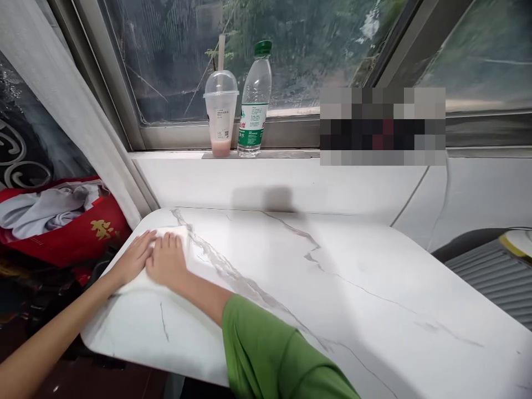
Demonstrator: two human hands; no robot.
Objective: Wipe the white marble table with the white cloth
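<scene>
A white cloth (143,285) is spread near the left end of a white marble-patterned table (361,244). My left hand (133,258) lies flat on the cloth, its fingers stretched toward the far side. Beside it, my right hand (167,260) also rests palm down on the cloth, fingers extended and slightly apart. The two hands nearly touch at the thumbs. Part of the cloth is hidden beneath them. My right arm, in a green sleeve, reaches across the table's front edge.
On the window ledge stand a dome-lidded plastic cup (221,113) with a straw and a green-capped water bottle (254,105). A red bag (70,238) holding pale fabric sits left of the table. A grey ribbed object (496,271) is at the right. The ledge's right part is blurred out.
</scene>
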